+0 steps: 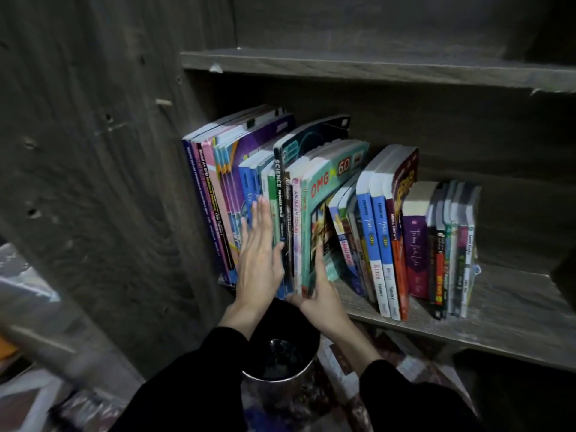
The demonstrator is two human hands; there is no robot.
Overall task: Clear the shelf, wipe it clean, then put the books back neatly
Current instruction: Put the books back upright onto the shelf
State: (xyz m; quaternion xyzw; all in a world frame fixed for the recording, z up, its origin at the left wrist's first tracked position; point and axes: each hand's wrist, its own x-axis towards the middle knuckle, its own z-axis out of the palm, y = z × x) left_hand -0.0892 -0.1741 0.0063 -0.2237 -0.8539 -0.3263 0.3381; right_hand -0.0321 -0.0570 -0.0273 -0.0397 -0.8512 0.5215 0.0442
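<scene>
A row of books stands on the dusty wooden shelf (514, 322), starting at its left wall. My left hand (258, 260) lies flat with straight fingers against the left side of a small bundle that includes the Science Process Skills book (278, 188). My right hand (324, 294) holds the bundle's other side, fingers on the cover of the teal OMG 6.0 book (327, 182) and thumb at the bottom of the spines. The bundle leans left and sticks out a little from the row. Blue, red and purple books (405, 244) lean to its right.
A tall wooden side panel (124, 182) closes the shelf on the left. An upper shelf board (374, 67) runs above the books. A dark round bin (280, 353) stands on the floor below my wrists. The shelf's right end holds no books.
</scene>
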